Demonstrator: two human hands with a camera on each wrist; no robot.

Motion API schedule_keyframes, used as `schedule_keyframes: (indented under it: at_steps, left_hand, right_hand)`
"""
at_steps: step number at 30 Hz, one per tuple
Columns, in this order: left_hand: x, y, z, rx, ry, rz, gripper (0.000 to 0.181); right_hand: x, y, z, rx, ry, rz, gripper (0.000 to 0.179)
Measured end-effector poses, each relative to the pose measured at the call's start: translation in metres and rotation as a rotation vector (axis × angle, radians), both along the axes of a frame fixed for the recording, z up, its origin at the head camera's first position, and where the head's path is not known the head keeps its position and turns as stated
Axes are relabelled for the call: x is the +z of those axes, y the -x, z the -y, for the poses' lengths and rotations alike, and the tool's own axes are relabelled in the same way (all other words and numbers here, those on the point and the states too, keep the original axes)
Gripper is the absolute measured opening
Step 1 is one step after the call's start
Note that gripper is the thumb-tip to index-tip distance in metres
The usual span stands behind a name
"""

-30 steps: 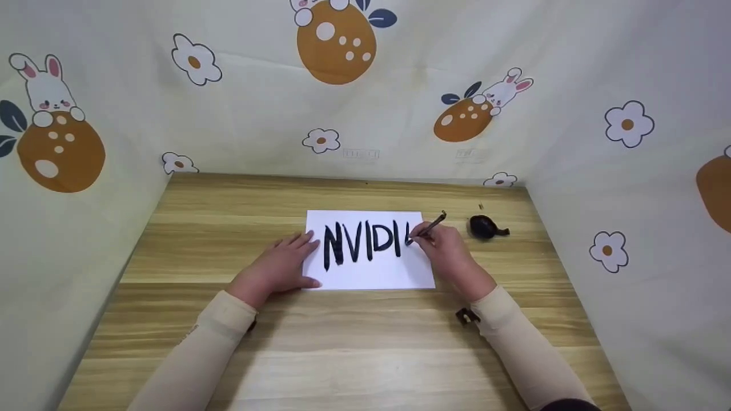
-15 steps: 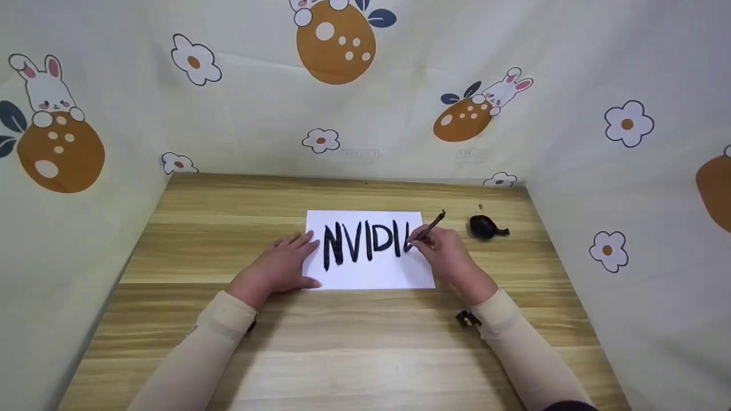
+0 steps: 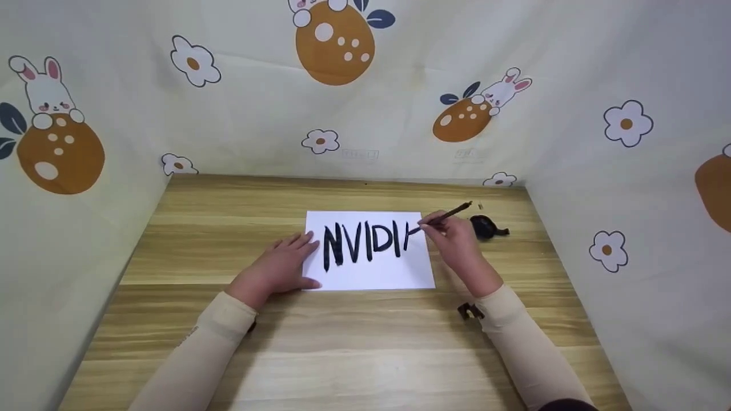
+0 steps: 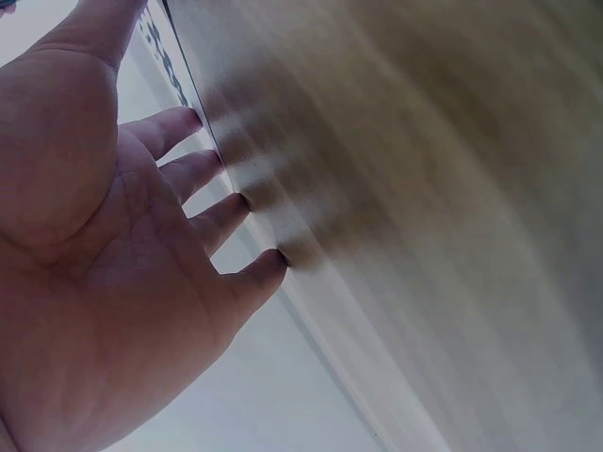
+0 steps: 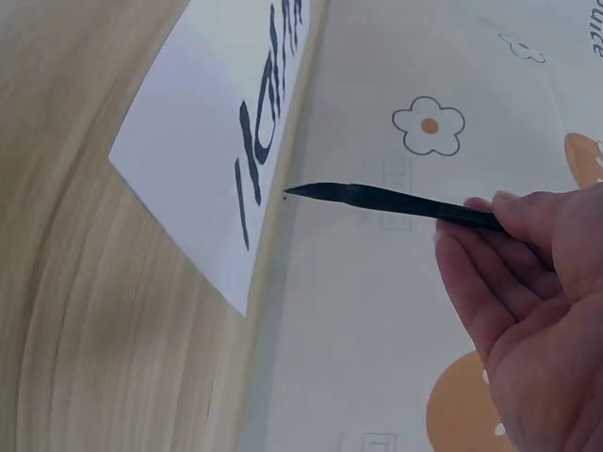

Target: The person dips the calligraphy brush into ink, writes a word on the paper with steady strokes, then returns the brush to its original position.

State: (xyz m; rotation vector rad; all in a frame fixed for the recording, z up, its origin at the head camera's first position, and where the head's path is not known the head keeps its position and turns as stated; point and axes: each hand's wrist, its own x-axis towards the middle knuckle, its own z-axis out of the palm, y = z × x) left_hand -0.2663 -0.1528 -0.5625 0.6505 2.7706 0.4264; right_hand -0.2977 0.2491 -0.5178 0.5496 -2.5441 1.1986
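Note:
A white sheet of paper [image 3: 371, 274] lies on the wooden table, with thick black strokes [image 3: 365, 242] across it that read NVIDI and one more slanted stroke. My left hand [image 3: 280, 262] rests with spread fingers on the sheet's left edge; the left wrist view shows its fingertips [image 4: 267, 268] pressing at the table side. Between thumb and fingers, my right hand [image 3: 457, 242] pinches a dark brush [image 3: 454, 211], tilted with its handle up to the right. In the right wrist view the brush's black pointed tip [image 5: 311, 191] is lifted off the sheet.
A small black ink dish [image 3: 484, 227] with a short spout or handle stands right of the sheet, close behind my right hand. A tiny dark bit [image 3: 480, 206] lies beyond it. Patterned cloth walls [image 3: 251, 114] enclose the wooden table [image 3: 342, 354] at the back and sides.
The slanted stroke after the last I has been drawn downward. My right hand has then risen up and right with the brush, its handle leaning lower. The left hand has stayed put.

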Motion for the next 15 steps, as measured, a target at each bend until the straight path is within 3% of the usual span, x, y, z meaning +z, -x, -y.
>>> schedule_keyframes:
  at_steps: [8,15]
  left_hand:
    - [0.004,-0.001,0.0,0.001,0.005,0.002,0.103]
    - [0.003,-0.001,0.001,0.004,-0.002,0.01,0.103]
  right_hand:
    - [-0.013,0.017,-0.001,-0.082,0.071,0.012,0.006]
    - [-0.024,0.026,0.001,-0.094,0.1,0.058,0.008]
